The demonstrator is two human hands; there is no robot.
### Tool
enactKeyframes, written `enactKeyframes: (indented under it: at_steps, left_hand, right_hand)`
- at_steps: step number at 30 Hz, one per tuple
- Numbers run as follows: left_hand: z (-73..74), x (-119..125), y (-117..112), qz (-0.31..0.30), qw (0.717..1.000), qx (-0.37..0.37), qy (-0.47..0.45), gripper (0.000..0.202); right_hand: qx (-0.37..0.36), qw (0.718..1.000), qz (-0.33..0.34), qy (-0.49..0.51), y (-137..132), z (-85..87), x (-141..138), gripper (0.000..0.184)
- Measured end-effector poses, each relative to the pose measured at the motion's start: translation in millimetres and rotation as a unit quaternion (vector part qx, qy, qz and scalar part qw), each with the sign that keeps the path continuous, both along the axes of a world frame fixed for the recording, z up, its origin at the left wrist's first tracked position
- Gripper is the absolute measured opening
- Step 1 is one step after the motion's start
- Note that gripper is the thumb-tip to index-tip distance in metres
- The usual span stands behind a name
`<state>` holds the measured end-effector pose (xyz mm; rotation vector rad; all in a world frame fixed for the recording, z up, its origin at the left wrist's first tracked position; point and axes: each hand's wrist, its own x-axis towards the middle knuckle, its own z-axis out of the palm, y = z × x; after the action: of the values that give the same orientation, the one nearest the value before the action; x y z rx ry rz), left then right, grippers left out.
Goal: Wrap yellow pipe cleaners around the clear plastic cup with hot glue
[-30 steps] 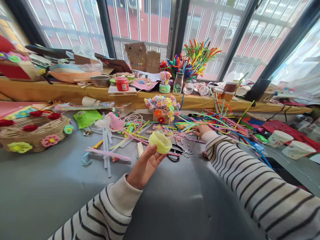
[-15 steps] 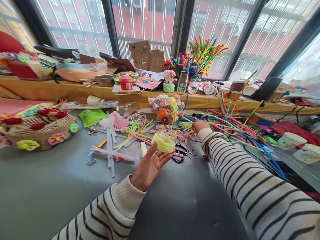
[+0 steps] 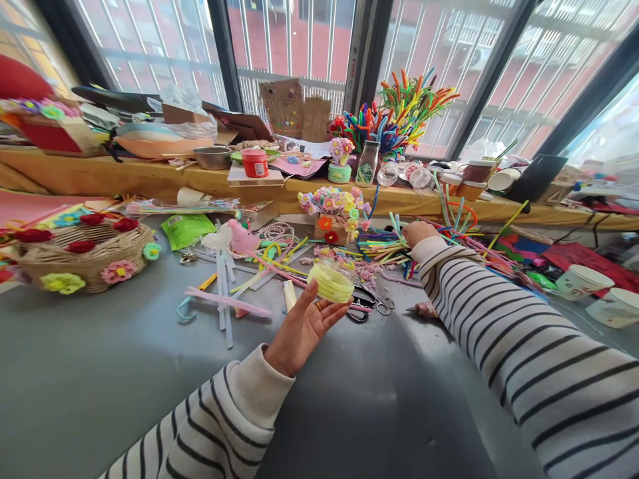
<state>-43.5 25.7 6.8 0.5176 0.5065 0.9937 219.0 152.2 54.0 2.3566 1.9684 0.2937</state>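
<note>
My left hand (image 3: 303,326) is raised above the grey table (image 3: 100,372), its fingers closed around a small yellow-green coiled cup (image 3: 330,283) made of pipe cleaner. My right hand (image 3: 418,233) reaches forward into a spread of colourful pipe cleaners (image 3: 449,246), and its fingers look closed on several of them (image 3: 394,234). Black-handled scissors (image 3: 367,307) lie on the table just beyond the cup. Both sleeves are white with dark stripes.
A woven basket with felt flowers (image 3: 82,256) stands at the left. Loose sticks and a pink bird figure (image 3: 242,238) lie mid-table. A small flower arrangement (image 3: 335,207) sits ahead. Paper cups (image 3: 579,279) stand right. The wooden sill (image 3: 150,176) holds jars, bowls and upright pipe cleaners (image 3: 399,110).
My right hand has moved further forward and right into the pipe cleaners and lifted a few. My left hand has kept the yellow-green cup, turning it slightly.
</note>
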Motion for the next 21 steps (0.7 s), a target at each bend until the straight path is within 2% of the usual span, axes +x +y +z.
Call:
enactKeyframes:
  at_steps: [5,9,16,21]
  left_hand:
    - [2.2,1,0,0.005,1.000,-0.004,0.002,0.040]
    - [1.7,2,0,0.006,1.000,-0.001,0.004,0.041]
    - [1.5,1,1,0.004,1.000,-0.001,0.004,0.044]
    - [0.9,1,1,-0.002,1.000,-0.003,0.004,0.045]
  right_hand:
    - [0.060,0.996,-0.025,0.068,0,22.1,9,0.028]
    - [0.129,0.978,-0.037,0.158,0,38.2,12,0.028]
    - [0.252,0.909,-0.041,0.328,7,58.4,13,0.017]
    - [0.273,0.867,-0.018,0.417,16,58.9,13,0.012]
